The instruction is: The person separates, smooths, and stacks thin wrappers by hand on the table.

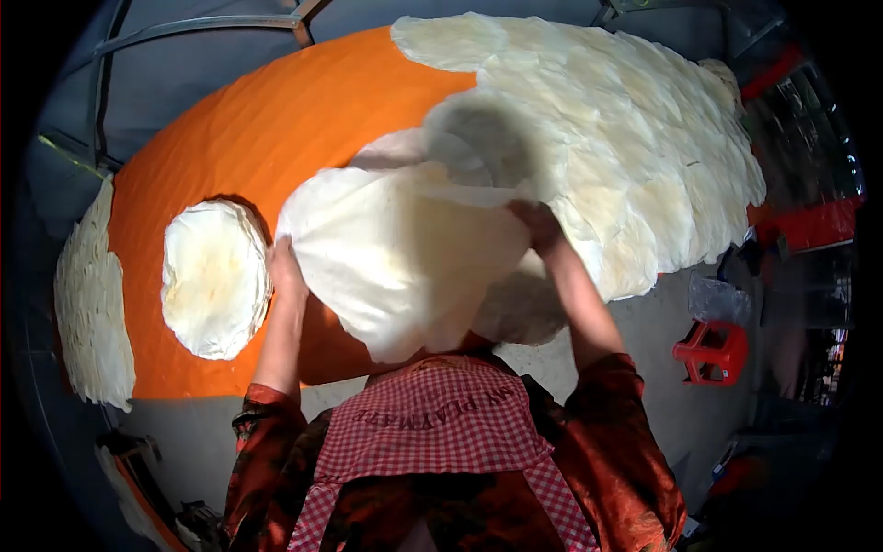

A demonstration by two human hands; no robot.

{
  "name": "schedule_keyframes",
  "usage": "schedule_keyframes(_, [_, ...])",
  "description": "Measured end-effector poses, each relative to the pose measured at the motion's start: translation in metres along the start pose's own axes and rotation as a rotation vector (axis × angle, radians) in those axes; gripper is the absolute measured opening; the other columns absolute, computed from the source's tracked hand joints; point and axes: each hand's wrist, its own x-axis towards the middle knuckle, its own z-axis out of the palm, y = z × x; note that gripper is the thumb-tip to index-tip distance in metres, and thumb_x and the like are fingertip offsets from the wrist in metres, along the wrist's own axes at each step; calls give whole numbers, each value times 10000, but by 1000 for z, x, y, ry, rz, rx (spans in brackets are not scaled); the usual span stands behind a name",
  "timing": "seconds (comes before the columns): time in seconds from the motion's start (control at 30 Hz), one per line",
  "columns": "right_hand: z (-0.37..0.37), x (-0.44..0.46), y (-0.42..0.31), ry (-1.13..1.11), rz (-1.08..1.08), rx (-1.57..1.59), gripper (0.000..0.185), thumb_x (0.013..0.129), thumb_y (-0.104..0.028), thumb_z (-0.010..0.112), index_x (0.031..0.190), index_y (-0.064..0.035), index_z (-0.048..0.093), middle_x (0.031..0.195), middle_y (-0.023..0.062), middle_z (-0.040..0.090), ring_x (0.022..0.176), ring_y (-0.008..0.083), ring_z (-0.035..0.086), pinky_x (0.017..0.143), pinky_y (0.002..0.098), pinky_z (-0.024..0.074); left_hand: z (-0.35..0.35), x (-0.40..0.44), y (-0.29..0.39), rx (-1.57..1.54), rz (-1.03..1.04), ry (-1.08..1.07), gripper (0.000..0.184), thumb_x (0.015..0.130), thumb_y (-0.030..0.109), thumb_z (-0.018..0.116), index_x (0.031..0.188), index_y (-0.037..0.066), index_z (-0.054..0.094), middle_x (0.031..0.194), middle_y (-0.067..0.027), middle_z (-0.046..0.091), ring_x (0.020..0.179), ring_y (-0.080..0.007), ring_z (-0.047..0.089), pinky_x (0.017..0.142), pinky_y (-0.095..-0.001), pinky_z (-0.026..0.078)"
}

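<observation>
A large, thin, pale round sheet (pixel 395 248) is stretched between my two hands above the orange cloth (pixel 248 138). My left hand (pixel 286 267) grips its left edge, and my right hand (pixel 536 227) pinches its upper right edge with the fingers closed. Just left of my left hand, a thick stack of similar round sheets (pixel 212 281) lies on the cloth. Overlapping pale sheets (pixel 625 138) cover the right side of the table. Some of these sheets lie partly hidden behind the held one.
More overlapping sheets (pixel 92 304) lie at the far left end. A red plastic stool (pixel 716 354) with a clear bag (pixel 717 299) above it stands on the floor at the right. Metal frame bars (pixel 202 35) run behind the table.
</observation>
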Motion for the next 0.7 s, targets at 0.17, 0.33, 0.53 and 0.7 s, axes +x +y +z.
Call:
schedule_keyframes(0.17, [-84, 4, 101, 327, 349, 485, 430, 873, -169, 621, 1208, 91, 554, 1120, 164, 640, 996, 253, 613, 880, 347, 484, -125, 16, -107, 101, 53, 421, 219, 883, 120, 516, 945, -75, 594, 776, -61, 600, 628, -159, 538, 548, -283, 434])
schedule_keyframes(0.33, [-102, -4, 54, 249, 378, 145, 620, 820, -315, 707, 1264, 69, 507, 1129, 157, 644, 995, 232, 615, 873, 327, 482, -112, -17, -72, 836, 16, 211, 497, 824, 276, 687, 1148, -78, 556, 1007, -195, 641, 864, -255, 628, 764, -329, 499])
schedule_keyframes(0.53, [-108, 63, 63, 392, 133, -853, 614, 702, -353, 765, 1196, -37, 587, 1108, 141, 633, 1050, 285, 583, 918, 404, 455, -33, -23, -3, 1573, -25, 92, 720, 766, 408, 709, 1264, -53, 469, 1245, -257, 561, 1133, -378, 566, 963, -401, 464])
schedule_keyframes(0.7, [-59, 132, 80, 295, -523, -1115, 571, 692, -202, 667, 1245, -109, 564, 1234, 140, 586, 1180, 328, 523, 1025, 458, 397, 5, -55, -27, 1740, 719, -50, 589, 783, 299, 699, 1248, 2, 494, 1280, -195, 519, 1045, -357, 575, 851, -434, 498])
